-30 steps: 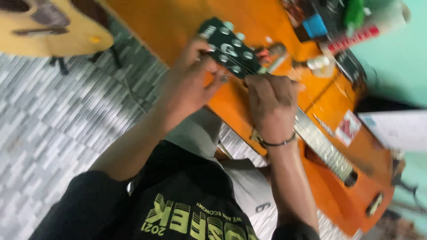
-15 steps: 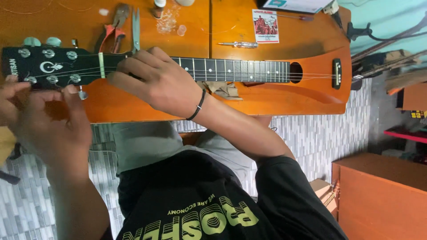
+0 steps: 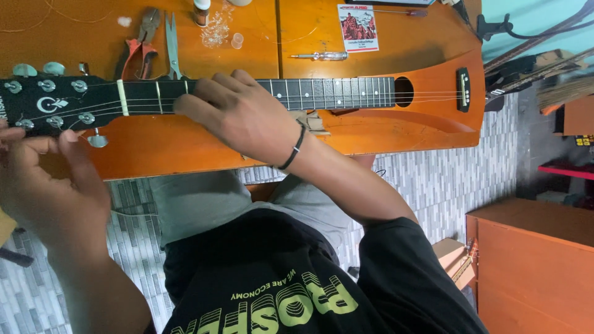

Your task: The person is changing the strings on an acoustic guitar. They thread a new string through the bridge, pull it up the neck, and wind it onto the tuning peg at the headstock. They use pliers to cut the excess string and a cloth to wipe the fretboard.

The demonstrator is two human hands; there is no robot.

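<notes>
The guitar [image 3: 346, 93] lies flat on the orange worktop [image 3: 204, 148], its long axis running along the near edge. The right hand [image 3: 247, 117] rests with loosely spread fingers over the neck; the left hand [image 3: 46, 179] pinches a tuning peg [image 3: 97, 140] below the headstock [image 3: 55, 105].

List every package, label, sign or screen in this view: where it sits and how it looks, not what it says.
Small packet: flat on the orange table above the guitar neck, rectangular, red and white with a dark picture.
Logo on the headstock: black head of the guitar at far left, white emblem.
Yellow tag: far right edge on a dark shelf, small, partly cut off.
No screens in view.
</notes>
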